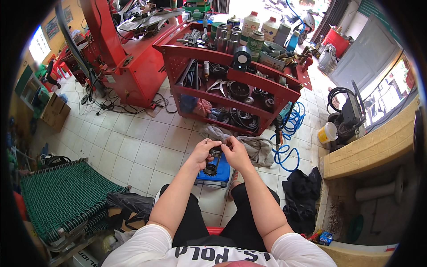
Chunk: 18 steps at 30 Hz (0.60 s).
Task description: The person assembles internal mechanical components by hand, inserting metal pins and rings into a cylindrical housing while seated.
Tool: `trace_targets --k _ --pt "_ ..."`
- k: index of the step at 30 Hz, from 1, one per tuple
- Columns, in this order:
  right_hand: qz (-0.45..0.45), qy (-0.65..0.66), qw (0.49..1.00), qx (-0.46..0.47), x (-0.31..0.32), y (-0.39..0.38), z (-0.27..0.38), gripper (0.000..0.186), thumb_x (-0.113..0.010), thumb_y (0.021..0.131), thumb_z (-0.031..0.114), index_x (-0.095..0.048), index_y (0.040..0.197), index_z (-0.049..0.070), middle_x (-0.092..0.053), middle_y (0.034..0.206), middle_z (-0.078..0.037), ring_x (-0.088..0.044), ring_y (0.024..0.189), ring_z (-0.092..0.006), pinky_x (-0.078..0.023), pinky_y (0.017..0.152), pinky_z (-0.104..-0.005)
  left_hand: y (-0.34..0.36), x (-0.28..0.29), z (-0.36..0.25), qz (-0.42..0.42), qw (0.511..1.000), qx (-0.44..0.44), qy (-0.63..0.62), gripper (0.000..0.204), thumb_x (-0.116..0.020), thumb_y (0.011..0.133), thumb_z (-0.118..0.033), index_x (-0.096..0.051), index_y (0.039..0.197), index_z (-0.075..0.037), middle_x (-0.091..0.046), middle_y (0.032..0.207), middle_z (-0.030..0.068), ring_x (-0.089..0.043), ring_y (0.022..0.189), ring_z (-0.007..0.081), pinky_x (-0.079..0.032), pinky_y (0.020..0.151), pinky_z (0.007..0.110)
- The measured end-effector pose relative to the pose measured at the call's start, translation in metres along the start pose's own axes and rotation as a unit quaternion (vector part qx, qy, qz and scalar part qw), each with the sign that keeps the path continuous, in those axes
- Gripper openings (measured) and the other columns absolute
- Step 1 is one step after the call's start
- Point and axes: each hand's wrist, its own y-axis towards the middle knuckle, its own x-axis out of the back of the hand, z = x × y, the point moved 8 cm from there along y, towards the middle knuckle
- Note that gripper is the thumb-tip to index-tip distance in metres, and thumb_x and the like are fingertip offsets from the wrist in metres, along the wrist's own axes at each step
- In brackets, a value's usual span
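Both hands, left hand (203,150) and right hand (235,151), pinch a toothed sprocket (211,168) above the blue stool (215,174). White tiled floor (133,147); beyond the stool, red shelf cart (231,80) holding bottles (251,24) and metal parts (240,89).

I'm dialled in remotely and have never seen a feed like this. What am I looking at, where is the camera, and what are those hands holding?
There is no machine here: it is a person sitting in a workshop, working with bare hands. The single picture comes from a wide fisheye camera worn on the person's head and looking down, so straight lines bend near the rim and the forearms enter from the bottom.

The left hand and right hand meet in front of the knees, both gripping a dark chain that hangs down with a toothed metal sprocket at its lower end. Beneath it, on the white tiled floor, sits a small blue stool. Ahead stands a red tool cart full of metal parts and bottles, with a grey rag and a coiled blue hose at its foot. A green woven cot lies to the left.
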Motion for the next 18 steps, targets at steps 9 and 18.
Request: trace_targets --k 9,18 --pt "-0.009 -0.007 1.000 -0.010 0.003 -0.001 -0.001 0.024 -0.065 0.097 0.022 -0.065 0.098 -0.002 -0.069 0.088 -0.019 -0.067 0.081 -0.0327 -0.051 0.074 -0.0412 -0.001 -0.003 0.000 -0.002 1.000 -0.003 0.003 0.028 -0.079 0.092 -0.021 -0.052 0.084 -0.020 -0.058 0.073 -0.0050 -0.048 0.051 0.0043 -0.031 0.043 0.022" --pt "-0.018 0.015 1.000 -0.005 0.003 0.000 -0.002 0.024 -0.063 0.099 0.023 -0.066 0.098 -0.001 -0.070 0.088 -0.019 -0.066 0.078 -0.0333 -0.051 0.074 -0.0415 0.001 -0.002 0.001 -0.008 1.000 -0.002 0.008 0.029 -0.079 0.091 -0.021 -0.051 0.084 -0.020 -0.059 0.075 -0.0051 -0.050 0.055 0.0040 -0.031 0.044 0.022"
